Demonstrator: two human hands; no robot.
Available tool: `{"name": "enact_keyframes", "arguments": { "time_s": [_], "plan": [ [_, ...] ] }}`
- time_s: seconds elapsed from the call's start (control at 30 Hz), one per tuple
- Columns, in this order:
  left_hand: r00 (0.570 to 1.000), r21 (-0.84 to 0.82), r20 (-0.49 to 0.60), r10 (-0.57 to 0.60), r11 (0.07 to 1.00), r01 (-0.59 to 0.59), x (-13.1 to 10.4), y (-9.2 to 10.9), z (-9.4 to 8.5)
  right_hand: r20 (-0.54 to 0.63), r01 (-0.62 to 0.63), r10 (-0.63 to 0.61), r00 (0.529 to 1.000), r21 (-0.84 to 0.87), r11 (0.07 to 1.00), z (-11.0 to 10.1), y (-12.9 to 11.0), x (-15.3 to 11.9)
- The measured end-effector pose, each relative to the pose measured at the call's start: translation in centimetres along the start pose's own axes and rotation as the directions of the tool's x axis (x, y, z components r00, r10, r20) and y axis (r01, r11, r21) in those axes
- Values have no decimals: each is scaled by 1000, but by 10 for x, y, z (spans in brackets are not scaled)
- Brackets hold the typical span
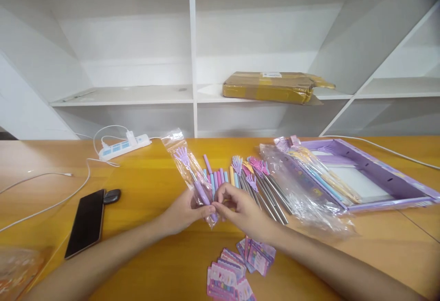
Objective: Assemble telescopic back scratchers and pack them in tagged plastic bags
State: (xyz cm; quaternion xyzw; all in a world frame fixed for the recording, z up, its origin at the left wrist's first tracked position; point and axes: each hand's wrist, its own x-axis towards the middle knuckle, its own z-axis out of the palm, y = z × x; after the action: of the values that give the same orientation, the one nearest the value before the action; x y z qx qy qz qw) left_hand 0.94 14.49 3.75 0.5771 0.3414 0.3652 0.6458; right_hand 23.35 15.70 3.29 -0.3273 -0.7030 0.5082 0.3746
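A clear plastic bag (177,138) holds a purple hand-shaped scratcher (201,192), tilted with its head up and to the left. My left hand (187,211) is closed on the bag near its lower end. My right hand (237,204) has thumb and fingers pinched together at the bag's lower right edge. Behind the hands lie coloured handle tubes (221,176) in a row. To their right, metal rods (271,195) with purple, yellow and pink hand-shaped heads (256,164) lie in a bundle. Printed cards (223,275) are spread in front of my right hand.
At right a purple box (398,172) stands beside plastic bags (309,204) and bagged scratchers (326,177). On the left are a power strip (125,147), cables, a phone (85,223) and a mouse (112,196). A taped carton (268,85) rests on the shelf.
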Motion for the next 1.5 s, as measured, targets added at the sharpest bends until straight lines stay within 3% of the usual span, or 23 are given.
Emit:
{"name": "enact_keyframes", "arguments": {
  "time_s": [0.2, 0.43, 0.6, 0.87, 0.97, 1.07, 1.13, 1.23, 1.3, 1.37, 1.5],
  "plan": [
    [1000, 186, 12, -26, 982, 23, -24, -26, -5, 50, 124, -119, 992, -105, 987, 12, 26, -24],
    [998, 178, -52, -23, 984, 32, -37, -45, 4, 50, 183, -178, 983, -145, 972, 24, 47, -36],
    [996, 149, 18, -93, 985, 89, -31, -48, 0, 101, 241, -227, 969, -160, 957, 23, 45, -39],
    [992, 209, 121, -39, 978, 13, -28, -42, -5, 170, 260, -234, 957, -153, 953, 23, 46, -39],
    [995, 244, 89, -40, 970, 17, -28, -40, -9, 118, 265, -248, 961, -163, 950, 20, 44, -38],
    [999, 220, -14, -32, 975, 35, -26, -37, -13, 53, 273, -268, 962, -230, 934, 13, 34, -38],
    [998, 192, -46, -33, 980, 41, -25, -37, -15, 159, 327, -290, 944, -315, 891, 9, 23, -39],
    [999, 151, -38, -33, 988, 38, -23, -38, -17, 430, 478, -287, 856, -448, 756, 7, 10, -41],
    [999, 147, -40, -25, 989, 31, -23, -40, -18, 513, 525, -256, 819, -491, 695, 9, 7, -42],
    [999, 160, -35, -10, 987, 15, -24, -41, -19, 548, 519, -216, 808, -488, 702, 11, 9, -43],
    [1000, 200, 9, 21, 980, -22, -27, -39, -20, 571, 413, -114, 813, -427, 804, 10, 15, -41]
  ]
}}
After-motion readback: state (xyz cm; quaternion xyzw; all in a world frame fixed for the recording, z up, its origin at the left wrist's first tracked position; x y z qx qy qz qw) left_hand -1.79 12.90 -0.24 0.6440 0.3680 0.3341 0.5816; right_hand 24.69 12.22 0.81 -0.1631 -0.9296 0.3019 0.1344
